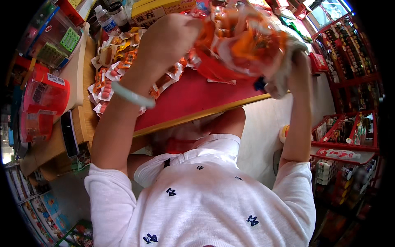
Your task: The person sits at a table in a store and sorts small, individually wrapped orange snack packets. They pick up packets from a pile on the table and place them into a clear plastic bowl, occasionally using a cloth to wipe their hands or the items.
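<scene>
A transparent, orange-and-red food packet (251,45), smeared by motion, is up in front of me above the red tabletop. My left hand (175,37) is closed at the packet's left edge, its fingertips hidden behind the hand. On the other side, my right hand (300,57) is closed on a grey-beige cloth (282,72) pressed against the packet's right edge. A small dark blue patch shows beside the cloth. Below my left forearm lie several small sealed snack packs (107,88), some with sausage-like pieces inside.
A yellow box (162,9) and a clear water bottle (105,19) stand at the back left. Red plastic tubs (47,92) and a dark phone (69,132) are at far left. The red table (181,101) ends in a gold-coloured edge. Red display racks (345,78) line the right.
</scene>
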{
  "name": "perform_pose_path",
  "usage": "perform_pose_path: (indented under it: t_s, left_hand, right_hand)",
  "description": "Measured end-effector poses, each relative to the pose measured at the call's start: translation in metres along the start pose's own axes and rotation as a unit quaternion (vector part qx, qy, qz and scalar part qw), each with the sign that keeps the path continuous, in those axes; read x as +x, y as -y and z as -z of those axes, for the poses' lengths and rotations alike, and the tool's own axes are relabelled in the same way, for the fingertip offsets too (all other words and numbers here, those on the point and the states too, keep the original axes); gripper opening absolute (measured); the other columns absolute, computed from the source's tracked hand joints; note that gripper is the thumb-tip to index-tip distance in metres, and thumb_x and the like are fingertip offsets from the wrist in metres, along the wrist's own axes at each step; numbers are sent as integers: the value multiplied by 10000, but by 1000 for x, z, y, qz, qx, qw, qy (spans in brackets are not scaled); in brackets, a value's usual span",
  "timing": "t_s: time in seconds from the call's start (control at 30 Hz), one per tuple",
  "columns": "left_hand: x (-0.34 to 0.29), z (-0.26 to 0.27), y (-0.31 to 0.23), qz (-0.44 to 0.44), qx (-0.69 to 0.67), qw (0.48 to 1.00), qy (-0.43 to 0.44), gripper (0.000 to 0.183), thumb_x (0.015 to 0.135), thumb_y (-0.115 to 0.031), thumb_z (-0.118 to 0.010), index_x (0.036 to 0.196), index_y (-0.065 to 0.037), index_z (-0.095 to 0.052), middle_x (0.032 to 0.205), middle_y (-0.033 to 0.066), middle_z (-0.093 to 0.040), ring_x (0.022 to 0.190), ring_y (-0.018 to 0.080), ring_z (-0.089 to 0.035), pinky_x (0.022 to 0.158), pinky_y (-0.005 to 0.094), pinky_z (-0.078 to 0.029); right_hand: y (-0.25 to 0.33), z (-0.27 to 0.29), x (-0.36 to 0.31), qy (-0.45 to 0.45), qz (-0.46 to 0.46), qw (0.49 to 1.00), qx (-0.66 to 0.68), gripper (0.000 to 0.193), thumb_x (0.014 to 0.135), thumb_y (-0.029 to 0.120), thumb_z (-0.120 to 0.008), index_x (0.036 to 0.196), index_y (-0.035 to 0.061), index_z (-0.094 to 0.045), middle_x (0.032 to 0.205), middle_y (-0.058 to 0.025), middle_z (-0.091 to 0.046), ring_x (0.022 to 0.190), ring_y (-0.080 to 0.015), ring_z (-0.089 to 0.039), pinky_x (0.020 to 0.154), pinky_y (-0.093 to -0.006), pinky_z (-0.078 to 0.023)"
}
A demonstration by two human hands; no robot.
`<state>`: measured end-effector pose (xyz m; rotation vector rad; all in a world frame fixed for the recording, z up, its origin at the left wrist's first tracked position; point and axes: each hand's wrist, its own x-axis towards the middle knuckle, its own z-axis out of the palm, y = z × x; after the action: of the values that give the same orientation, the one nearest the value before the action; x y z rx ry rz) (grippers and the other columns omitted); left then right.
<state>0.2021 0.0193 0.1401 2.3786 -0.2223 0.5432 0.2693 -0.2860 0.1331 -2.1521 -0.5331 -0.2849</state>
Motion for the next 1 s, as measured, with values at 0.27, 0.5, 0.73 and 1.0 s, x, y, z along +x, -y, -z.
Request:
perform_pose_path:
  t_s: [0.27,0.5,0.73,1.0]
  left_hand:
    - [-46,-7,-14,193,-54,980,6,404,868,-332,-481,663,4,-574,616,200,-543,578,332,-565,567,428,-430]
    - [-76,-23,20,263,3,962,72,401,871,-337,-497,681,5,-583,618,208,-554,610,386,-581,568,442,-440]
    - [-80,-28,31,240,71,957,146,416,896,-318,-465,621,-27,-576,515,72,-559,489,195,-560,516,356,-415]
    - [-89,-22,16,267,53,949,159,390,872,-301,-495,617,-19,-579,490,68,-554,462,165,-556,511,339,-422]
  right_hand:
    - [6,-50,-16,-43,25,982,184,172,813,77,-582,915,-56,-623,806,-197,-636,722,-228,-631,674,-337,-486]
    - [-28,-77,-29,69,-44,997,14,226,782,132,-606,893,-64,-628,770,-231,-622,748,-313,-646,693,-365,-489]
    - [-33,-85,-15,125,-64,989,-52,164,784,66,-588,897,-50,-611,750,-97,-637,692,-142,-587,652,-313,-482]
    - [-39,-86,-32,89,-85,991,54,211,805,106,-592,922,-69,-603,756,-148,-638,729,-159,-611,677,-319,-480]
